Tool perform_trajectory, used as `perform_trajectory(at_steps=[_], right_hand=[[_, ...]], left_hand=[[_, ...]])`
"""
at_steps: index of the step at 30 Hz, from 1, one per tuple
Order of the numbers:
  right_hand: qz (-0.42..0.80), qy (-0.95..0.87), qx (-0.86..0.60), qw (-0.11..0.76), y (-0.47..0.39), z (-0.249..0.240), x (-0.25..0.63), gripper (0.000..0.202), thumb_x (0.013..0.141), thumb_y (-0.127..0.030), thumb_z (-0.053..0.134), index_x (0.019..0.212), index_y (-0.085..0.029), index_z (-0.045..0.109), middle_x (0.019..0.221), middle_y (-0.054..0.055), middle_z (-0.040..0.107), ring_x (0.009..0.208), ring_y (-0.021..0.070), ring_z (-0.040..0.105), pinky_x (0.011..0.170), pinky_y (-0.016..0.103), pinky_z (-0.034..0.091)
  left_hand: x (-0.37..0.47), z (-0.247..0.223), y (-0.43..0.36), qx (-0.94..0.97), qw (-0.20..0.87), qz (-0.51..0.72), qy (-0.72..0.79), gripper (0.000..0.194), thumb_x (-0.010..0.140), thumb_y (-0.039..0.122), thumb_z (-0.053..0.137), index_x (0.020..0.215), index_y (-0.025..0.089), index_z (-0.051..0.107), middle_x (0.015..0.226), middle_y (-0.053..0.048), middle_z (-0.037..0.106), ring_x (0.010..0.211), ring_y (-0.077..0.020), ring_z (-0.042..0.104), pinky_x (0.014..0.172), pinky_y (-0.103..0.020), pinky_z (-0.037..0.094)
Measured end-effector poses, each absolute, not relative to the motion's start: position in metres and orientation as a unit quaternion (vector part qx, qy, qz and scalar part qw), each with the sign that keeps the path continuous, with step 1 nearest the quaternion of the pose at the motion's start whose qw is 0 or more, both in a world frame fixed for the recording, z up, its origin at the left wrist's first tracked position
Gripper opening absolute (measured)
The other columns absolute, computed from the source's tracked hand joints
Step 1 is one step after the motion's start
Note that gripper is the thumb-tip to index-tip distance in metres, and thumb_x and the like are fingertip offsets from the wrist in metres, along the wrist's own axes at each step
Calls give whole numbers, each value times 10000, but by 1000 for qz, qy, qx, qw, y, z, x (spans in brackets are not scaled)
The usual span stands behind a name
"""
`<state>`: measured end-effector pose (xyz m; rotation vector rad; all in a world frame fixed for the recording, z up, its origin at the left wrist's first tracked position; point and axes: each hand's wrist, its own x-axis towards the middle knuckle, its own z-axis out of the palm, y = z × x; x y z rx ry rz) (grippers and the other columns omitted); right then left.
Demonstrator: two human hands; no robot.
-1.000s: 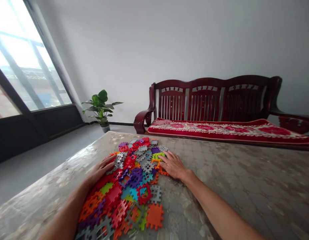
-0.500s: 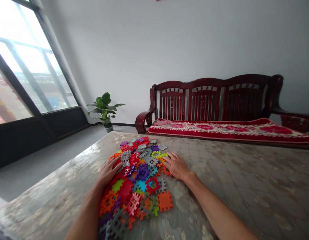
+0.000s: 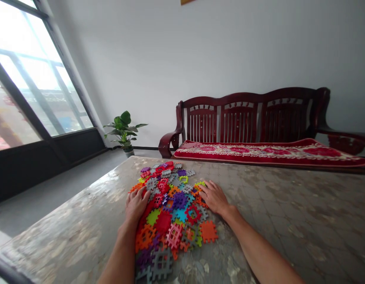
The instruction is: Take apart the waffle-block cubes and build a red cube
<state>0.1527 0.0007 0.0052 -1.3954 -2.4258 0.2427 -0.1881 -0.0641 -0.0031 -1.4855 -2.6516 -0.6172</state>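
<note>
A long heap of colourful notched plastic building tiles [image 3: 163,223] lies on the table between my forearms. Along the heap's left side rests my left hand [image 3: 137,202], palm down, fingers stretched over the red and grey tiles. My right hand [image 3: 213,196] lies at the right edge with its fingers spread, the tips on orange and yellow-green tiles [image 3: 198,190]. Neither hand grips a tile. An orange solid tile [image 3: 208,231] sits at the near right of the heap, and a dark grey window tile [image 3: 162,263] lies at its near end.
The table [image 3: 289,221] wears a shiny patterned cover. Beyond it stands a dark red wooden bench [image 3: 238,118] with a red floral seat cover [image 3: 259,152]. A potted plant [image 3: 123,130] is on the floor at the back left, near a dark-framed window [image 3: 49,79].
Both hands have shifted right, the left one more. The near part of the heap has slid right with the left hand, and the tiles sit closer to my right forearm.
</note>
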Motion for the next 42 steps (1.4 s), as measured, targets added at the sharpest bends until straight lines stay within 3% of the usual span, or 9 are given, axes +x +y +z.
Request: perform_trajectory(at_steps=[12,20,24,28,34,42], right_hand=[[70,-838,-519,155,-2,6,190,481,985,-429,336,1387,-247,528,1496,101,444,1376,254,384,1136,409,276],[74,-826,-534,162,-10,12,210,494,979,-407,343,1394,-207,522,1494,120,443,1373,266,394,1139,420,279],[64,-816,-544,185,-24,22,208,521,966,-436,376,1408,-192,504,1500,129,431,1387,291,361,1149,451,250],[90,-866,-445,211,-50,39,191,579,955,-527,391,1456,-240,431,1539,80,386,1432,274,277,1183,466,174],[128,-929,-306,166,-90,51,163,715,899,-666,415,1499,-283,340,1593,58,280,1479,277,151,1206,499,68],[123,-942,-291,116,-93,42,170,616,902,-592,486,1452,-324,413,1570,46,335,1450,283,239,1190,540,102]], left_hand=[[-126,10,-63,-383,18,-223,-896,541,898,503,347,1315,263,594,1380,-138,548,1345,-352,398,1080,-535,320],[-102,-2,-55,-353,31,-326,-876,516,834,480,440,1258,247,618,1405,-166,522,1379,-460,289,1028,-699,235],[-92,3,-52,-331,47,-361,-871,486,852,444,438,1270,256,598,1409,-145,523,1380,-426,313,1049,-683,232],[-80,17,-55,-335,56,-383,-859,489,882,387,406,1325,238,550,1448,-154,471,1398,-410,274,1061,-700,190],[-65,35,-53,-351,68,-410,-839,416,901,334,388,1245,269,612,1369,-109,557,1357,-366,354,1071,-671,222],[-83,53,-46,-403,38,-386,-829,393,875,334,436,1181,273,675,1191,-101,682,1168,-331,553,1049,-597,313]])
